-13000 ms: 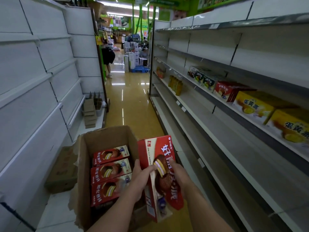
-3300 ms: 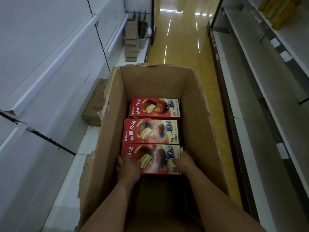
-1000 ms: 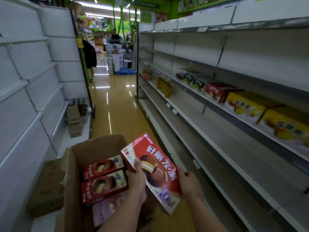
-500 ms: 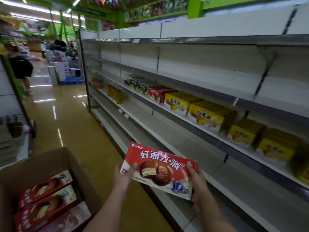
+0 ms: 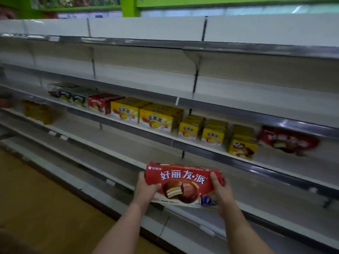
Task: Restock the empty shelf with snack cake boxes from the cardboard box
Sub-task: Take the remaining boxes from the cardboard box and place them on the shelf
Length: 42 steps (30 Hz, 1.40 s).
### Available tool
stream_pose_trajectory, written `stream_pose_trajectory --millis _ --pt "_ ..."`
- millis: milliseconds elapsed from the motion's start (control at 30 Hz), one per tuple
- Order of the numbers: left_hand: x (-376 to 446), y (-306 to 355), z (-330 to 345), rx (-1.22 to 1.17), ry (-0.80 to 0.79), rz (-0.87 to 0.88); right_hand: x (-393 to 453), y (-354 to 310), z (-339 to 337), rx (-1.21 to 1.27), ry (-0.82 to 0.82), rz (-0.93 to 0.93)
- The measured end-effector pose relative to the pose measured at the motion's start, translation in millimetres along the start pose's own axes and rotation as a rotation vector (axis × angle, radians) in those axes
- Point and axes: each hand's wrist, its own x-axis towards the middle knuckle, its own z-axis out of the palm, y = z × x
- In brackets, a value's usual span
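Both hands grasp one red snack cake box (image 5: 183,184) by its ends, front face toward the camera: the left hand (image 5: 146,187) wraps its left end, thumb across the front, and the right hand (image 5: 219,189) clasps its right end, thumb on the upper front edge. The box is held level in the air, just in front of the bare shelf (image 5: 256,191) beyond the hands. Above and past the hands, the next shelf (image 5: 183,143) carries yellow cake boxes (image 5: 156,118). Up and right of the right hand a matching red box (image 5: 288,140) stands there, blurred. Far left sit dark green boxes (image 5: 73,95).
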Motion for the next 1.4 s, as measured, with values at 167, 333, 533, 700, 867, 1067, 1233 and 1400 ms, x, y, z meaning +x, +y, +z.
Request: stream_pose_trajectory --millis 167,333,533,700,867,1067,1233,1400 --pt "-13 2 64 -0.041 -0.151 -0.029 -21 -1 -58 0.067 0.185 -0.024" --pt "-31 5 122 0.016 -0.273 -0.009 -42 -7 -110 0.141 0.328 -0.032" --pt "-54 9 195 0.087 -0.331 0.023 -59 -17 -181 0.137 0.447 -0.1" --pt "-74 13 257 0.072 -0.345 0.039 -55 -31 -244 0.052 0.446 -0.105" --pt "-82 18 318 0.082 -0.308 0.046 -42 -48 -302 0.017 0.435 -0.092" --pt "-92 30 369 0.057 -0.294 0.077 -14 -67 -348 -0.011 0.467 -0.119" --pt "-87 43 395 0.066 -0.269 0.113 13 -80 -366 0.0 0.503 -0.118" --pt "-65 57 417 0.068 -0.254 0.145 46 -95 -376 0.022 0.407 -0.097"
